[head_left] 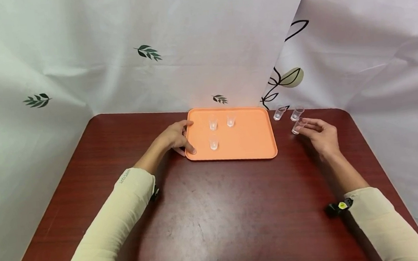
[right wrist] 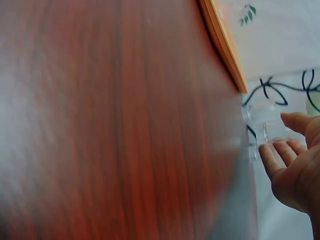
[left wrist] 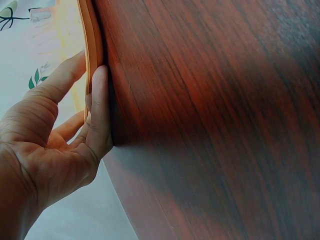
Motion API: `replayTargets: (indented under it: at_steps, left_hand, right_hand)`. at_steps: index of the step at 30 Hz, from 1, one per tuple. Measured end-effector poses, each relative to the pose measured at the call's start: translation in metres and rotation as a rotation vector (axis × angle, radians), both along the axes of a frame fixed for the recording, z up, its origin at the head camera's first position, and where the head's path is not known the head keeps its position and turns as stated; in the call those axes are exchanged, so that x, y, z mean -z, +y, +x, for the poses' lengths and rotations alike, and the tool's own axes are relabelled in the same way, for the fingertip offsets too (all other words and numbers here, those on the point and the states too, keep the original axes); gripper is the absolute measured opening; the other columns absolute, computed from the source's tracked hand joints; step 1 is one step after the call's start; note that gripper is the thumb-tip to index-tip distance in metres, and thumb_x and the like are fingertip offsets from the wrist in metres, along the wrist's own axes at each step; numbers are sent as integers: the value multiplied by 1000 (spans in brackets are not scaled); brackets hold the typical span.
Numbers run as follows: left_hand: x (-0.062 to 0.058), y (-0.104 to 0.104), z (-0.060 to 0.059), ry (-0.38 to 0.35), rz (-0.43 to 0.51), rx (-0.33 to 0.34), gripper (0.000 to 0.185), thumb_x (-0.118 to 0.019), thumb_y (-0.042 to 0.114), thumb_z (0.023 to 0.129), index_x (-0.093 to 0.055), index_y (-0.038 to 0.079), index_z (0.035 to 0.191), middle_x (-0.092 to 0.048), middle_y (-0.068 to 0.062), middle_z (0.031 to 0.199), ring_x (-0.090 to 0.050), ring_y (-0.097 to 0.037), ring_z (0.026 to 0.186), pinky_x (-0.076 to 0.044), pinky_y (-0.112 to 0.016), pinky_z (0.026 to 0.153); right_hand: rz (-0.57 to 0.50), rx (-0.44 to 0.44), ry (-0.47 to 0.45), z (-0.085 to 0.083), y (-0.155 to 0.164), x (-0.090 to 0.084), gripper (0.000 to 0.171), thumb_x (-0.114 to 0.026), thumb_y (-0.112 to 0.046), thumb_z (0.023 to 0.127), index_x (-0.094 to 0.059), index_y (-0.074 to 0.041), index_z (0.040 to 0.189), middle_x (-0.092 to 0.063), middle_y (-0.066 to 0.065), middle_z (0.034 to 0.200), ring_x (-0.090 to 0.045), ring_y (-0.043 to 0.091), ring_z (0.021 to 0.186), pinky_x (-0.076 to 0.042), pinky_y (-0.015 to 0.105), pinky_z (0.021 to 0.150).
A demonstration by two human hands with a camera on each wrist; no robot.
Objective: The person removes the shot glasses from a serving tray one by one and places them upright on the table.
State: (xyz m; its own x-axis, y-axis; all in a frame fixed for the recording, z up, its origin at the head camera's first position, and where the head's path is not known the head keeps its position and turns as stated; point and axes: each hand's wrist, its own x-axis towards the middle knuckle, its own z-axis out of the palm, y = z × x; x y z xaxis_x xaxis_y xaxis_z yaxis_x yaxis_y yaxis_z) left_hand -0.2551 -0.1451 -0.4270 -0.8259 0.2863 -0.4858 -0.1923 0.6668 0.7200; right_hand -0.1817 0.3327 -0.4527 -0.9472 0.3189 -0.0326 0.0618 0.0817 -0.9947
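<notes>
My left hand (head_left: 177, 137) grips the left edge of an orange tray (head_left: 245, 146), thumb over the rim. In the left wrist view, fingers (left wrist: 100, 100) lie against the tray's side. Three small clear plastic cups stand upright on the tray: a back left cup (head_left: 213, 123), a back right cup (head_left: 230, 121) and a front cup (head_left: 213, 142). Right of the tray, my right hand (head_left: 321, 136) pinches another clear cup (head_left: 295, 130) between thumb and fingertips. Behind it stand two more cups, a left one (head_left: 279, 113) and a right one (head_left: 297, 112).
The dark red-brown wooden table (head_left: 218, 214) reaches back to a white curtain (head_left: 199, 42) printed with leaves, which also hangs along both sides. The cups on the right stand near the table's back edge.
</notes>
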Motion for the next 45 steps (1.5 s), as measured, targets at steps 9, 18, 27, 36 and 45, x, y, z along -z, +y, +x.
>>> replayTargets:
  at_steps: [9,18,27,36,45]
  left_hand:
    - [2,0,0,-13,1,-2,122,-97,-8,81,-32,21,179,-48,-24,143,-76,-21,76,-75,-38,67]
    - [0,-1,-1,0,-1,6,122,-98,-8,81,-32,21,179,-48,-24,143,-76,-22,76,-75,-39,67]
    - [0,-1,0,-6,9,3,121,-97,-9,81,-32,21,179,-47,-25,146,-76,-22,77,-75,-39,66]
    - [-3,0,1,-3,-7,4,121,-97,-7,82,-31,22,180,-48,-25,145,-76,-22,76,-75,-39,66]
    - [-1,1,2,-1,-6,-13,123,-98,-6,81,-31,23,180,-48,-24,144,-75,-21,74,-74,-38,65]
  right_hand:
    - [-77,71,-10,-8,23,-1,32,-85,8,94,-80,-7,122,-82,-18,90,-77,-7,85,-66,8,77]
    - [-155,141,-52,-25,38,-4,30,-83,12,94,-79,-11,114,-82,-17,87,-78,-6,82,-67,10,76]
    - [-177,172,-86,-36,43,-3,28,-82,11,96,-77,-9,115,-81,-17,86,-78,-4,81,-68,12,76]
    - [-191,205,-82,-43,48,0,28,-82,11,96,-78,-12,111,-82,-17,87,-77,-3,83,-67,10,78]
    - [-158,221,-96,-46,51,2,31,-85,10,93,-77,-13,114,-80,-19,83,-76,-6,79,-66,9,76]
